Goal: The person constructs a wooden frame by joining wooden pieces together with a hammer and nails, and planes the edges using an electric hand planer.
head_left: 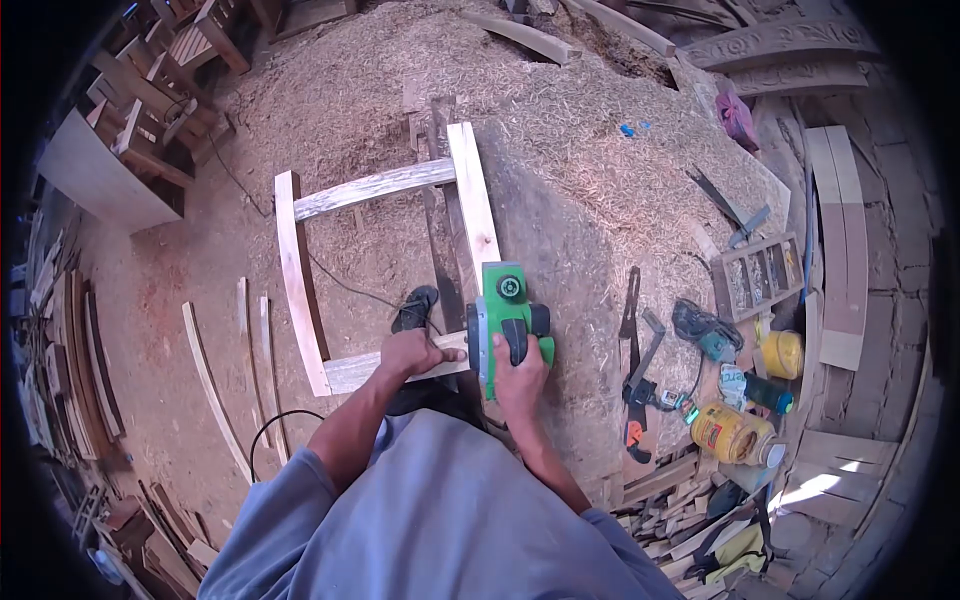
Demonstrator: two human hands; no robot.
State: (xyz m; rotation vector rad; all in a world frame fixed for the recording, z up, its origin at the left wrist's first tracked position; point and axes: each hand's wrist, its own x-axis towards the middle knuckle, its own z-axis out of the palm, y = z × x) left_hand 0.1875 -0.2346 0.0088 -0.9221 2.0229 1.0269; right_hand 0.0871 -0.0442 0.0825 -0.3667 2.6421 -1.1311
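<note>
A green electric planer (497, 290) rests on the right-hand bar of a pale wooden frame (378, 190), near the frame's closest corner. My right hand (522, 375) is closed around the planer's rear handle. On the near rail, just left of the planer, my left hand (412, 353) grips the wood, its thumb pointing right along it; its other fingers are mostly hidden. Two longer side bars and two cross rails make up the frame. Below my left hand, a dark shoe (415, 308) shows through the frame's opening.
Wood shavings (600, 150) cover the floor ahead. A handsaw (632, 380), a slotted wooden box (757, 277) and a yellow jar (735, 433) lie at right. Thin wooden strips (218, 385) lie left; wooden chairs (155, 110) stand far left. A black cable (350, 290) crosses the floor.
</note>
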